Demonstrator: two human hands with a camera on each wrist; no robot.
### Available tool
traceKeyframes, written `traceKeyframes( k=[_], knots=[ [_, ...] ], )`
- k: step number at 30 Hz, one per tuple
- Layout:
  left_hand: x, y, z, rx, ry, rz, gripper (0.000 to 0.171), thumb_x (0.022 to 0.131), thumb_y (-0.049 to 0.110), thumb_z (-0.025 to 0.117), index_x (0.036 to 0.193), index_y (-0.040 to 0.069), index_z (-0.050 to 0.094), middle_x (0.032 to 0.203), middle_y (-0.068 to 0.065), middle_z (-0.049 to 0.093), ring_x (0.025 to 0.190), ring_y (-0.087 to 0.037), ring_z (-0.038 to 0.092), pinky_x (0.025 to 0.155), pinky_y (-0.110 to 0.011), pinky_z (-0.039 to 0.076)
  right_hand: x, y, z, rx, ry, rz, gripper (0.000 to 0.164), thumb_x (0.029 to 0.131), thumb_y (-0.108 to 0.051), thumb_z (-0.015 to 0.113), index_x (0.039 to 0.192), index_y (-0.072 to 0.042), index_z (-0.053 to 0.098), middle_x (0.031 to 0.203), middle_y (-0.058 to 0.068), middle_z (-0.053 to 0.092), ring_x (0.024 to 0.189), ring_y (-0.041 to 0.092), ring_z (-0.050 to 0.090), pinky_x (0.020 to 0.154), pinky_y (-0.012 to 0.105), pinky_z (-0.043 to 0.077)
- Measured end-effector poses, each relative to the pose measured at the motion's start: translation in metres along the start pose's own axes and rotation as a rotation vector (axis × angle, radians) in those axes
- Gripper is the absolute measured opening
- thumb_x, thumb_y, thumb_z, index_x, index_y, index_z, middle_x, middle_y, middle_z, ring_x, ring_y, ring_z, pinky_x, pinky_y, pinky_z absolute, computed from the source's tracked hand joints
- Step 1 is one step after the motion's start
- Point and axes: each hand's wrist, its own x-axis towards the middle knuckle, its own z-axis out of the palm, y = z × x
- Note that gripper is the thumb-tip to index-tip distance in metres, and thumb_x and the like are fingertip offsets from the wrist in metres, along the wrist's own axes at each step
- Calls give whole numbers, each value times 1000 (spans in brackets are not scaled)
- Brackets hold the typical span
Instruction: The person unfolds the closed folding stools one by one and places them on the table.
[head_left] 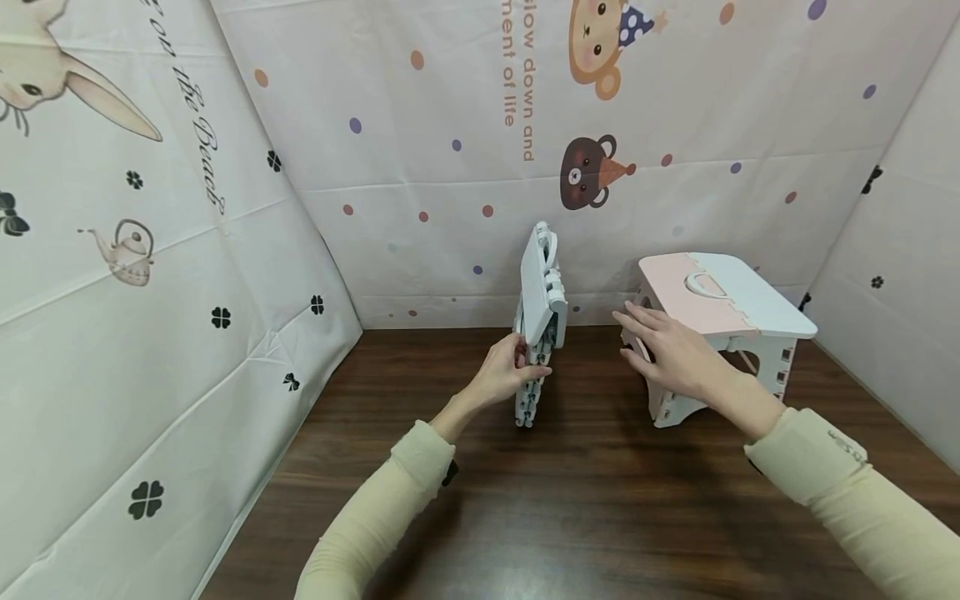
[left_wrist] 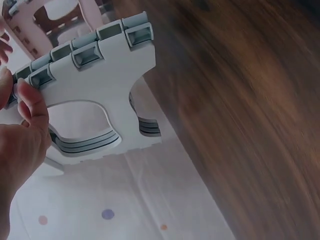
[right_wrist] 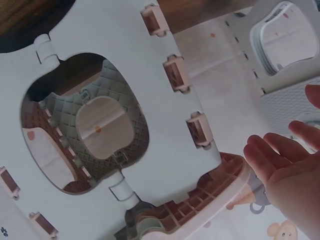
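Nearly upright lengthwise: folded stool [head_left: 534, 292]; left hand [head_left: 501, 372] grips it, right hand [head_left: 675, 350] outstretched, empty.

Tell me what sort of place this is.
Probably a staged corner for demonstrations: cartoon-printed sheets rise around a dark wood-grain surface, where a pink-and-white folding stool stands open and the left hand holds a folded stool.

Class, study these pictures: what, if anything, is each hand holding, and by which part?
The left hand grips the folded stool by its hinged edge; the right hand holds nothing.
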Motion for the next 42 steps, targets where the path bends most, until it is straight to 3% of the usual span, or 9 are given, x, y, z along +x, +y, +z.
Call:
traceKeyframes(
  k=[11,19,27,33,35,37,39,41,42],
  knots=[
    [10,7,24,-66,31,-9,37,85,28,75,101,6,51,76,1,45,64,-9,41,56,-21,36,14,-3,-9,-16,-58,63,55,93,-24,63,141,-3,47,147,26,42,129,47,45,95,59,43],
    [9,0,34,-75,19,-23,38,86,30,73,106,6,51,78,1,47,67,-14,45,56,-20,37,20,-4,-13,-18,-85,84,55,94,-25,61,143,-5,45,149,26,39,131,45,43,95,59,44],
    [12,-1,30,-52,-3,-33,40,84,34,75,105,7,53,79,-2,52,66,-12,49,55,-20,41,32,-4,-21,-3,-100,95,54,95,-25,60,143,-5,45,149,25,38,127,45,47,95,58,44],
    [10,-7,21,-21,-112,-43,49,85,38,73,118,7,52,99,-13,58,75,-18,54,59,-22,46,70,-8,-36,115,-65,146,41,97,-23,56,130,0,58,145,25,44,123,46,50,101,58,40],
    [7,-10,17,-19,-170,-61,57,86,37,73,127,5,49,108,-14,58,82,-18,56,64,-22,48,88,-12,-39,161,-27,202,35,98,-27,54,115,2,66,128,25,60,107,43,60,90,54,48],
    [3,-14,12,1,-228,-82,64,86,34,73,134,3,45,115,-14,56,90,-17,56,70,-22,49,107,-17,-41,186,22,260,39,98,-33,52,87,1,68,92,21,70,77,36,63,68,45,50],
    [-1,-17,6,9,-279,-106,68,86,29,72,140,0,40,121,-16,54,96,-17,56,74,-25,51,123,-22,-42,192,44,305,50,99,-39,49,64,-4,57,60,11,58,54,27,49,52,37,39],
    [-6,-21,0,7,-325,-133,66,88,24,69,141,-1,38,124,-20,53,97,-22,58,76,-32,54,137,-26,-41,164,34,337,56,99,-44,45,54,-10,41,48,3,39,47,20,37,47,31,28],
    [-8,-22,-4,3,-341,-147,63,89,22,67,140,-1,39,124,-22,53,96,-25,59,77,-36,55,143,-28,-40,141,24,347,57,99,-46,44,53,-12,40,47,0,36,47,19,36,46,30,26]
  ],
)
